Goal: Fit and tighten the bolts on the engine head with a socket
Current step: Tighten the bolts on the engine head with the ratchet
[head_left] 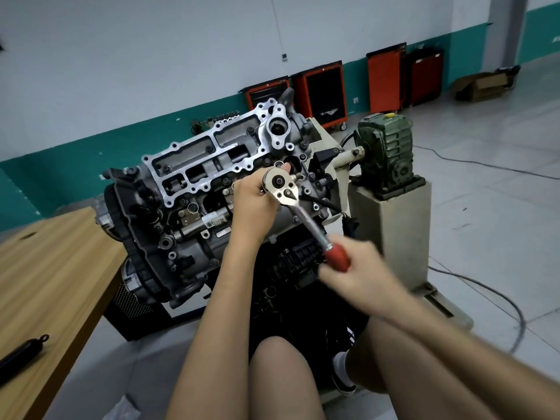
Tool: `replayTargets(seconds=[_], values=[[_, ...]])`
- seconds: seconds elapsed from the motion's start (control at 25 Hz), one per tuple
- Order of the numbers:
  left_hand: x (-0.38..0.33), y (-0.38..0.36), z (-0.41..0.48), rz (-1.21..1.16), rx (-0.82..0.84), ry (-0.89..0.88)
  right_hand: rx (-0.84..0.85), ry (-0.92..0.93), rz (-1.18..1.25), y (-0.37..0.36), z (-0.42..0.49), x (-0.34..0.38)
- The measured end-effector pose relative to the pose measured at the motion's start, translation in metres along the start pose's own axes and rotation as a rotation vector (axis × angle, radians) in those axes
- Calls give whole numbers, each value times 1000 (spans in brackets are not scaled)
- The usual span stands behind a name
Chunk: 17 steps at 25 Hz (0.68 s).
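Note:
The engine head (194, 165), grey aluminium with several dark bolts in it, sits tilted on a stand at mid-frame. A chrome ratchet wrench (298, 207) with a red handle stands on the head's right end. My left hand (254, 204) curls round the ratchet's round head, fingers behind it, thumb side near the top. My right hand (354, 271), blurred by motion, grips the red handle lower right. The socket and the bolt under the ratchet head are hidden.
A wooden table (45, 268) lies at left with a black cylinder (21, 356) on it. A green gearbox (385, 153) on a pale pedestal (394, 231) holds the engine at right. Cables trail over the floor at right. Red tool carts (324, 92) line the far wall.

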<state>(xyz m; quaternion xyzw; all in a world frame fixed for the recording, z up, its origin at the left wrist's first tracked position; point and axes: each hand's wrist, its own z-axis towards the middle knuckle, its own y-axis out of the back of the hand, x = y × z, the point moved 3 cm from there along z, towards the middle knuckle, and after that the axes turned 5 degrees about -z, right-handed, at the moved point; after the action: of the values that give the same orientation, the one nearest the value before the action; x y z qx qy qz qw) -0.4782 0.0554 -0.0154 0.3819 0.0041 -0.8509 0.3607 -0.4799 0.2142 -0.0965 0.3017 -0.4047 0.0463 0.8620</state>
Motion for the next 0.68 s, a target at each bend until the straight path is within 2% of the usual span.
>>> replayTargets(seconds=[0.12, 0.2, 0.32, 0.44, 0.52, 0.6, 0.68], values=[[-1, 0, 1, 11, -9, 18, -141, -195, 491, -81, -20, 30], [-1, 1, 1, 17, 3, 40, -146, -231, 544, -94, -18, 38], [0, 2, 2, -5, 17, 25, -4, -127, 273, -39, -12, 11], [1, -1, 3, 20, 24, 38, 212, 31, -164, 40, 26, -12], [2, 0, 3, 7, 7, 51, 245, 127, -422, 76, 60, -8], [4, 3, 2, -25, 0, 53, 211, 171, -488, 80, 67, -8], [3, 4, 1, -22, 10, 57, 120, 119, -293, 52, 40, -9]])
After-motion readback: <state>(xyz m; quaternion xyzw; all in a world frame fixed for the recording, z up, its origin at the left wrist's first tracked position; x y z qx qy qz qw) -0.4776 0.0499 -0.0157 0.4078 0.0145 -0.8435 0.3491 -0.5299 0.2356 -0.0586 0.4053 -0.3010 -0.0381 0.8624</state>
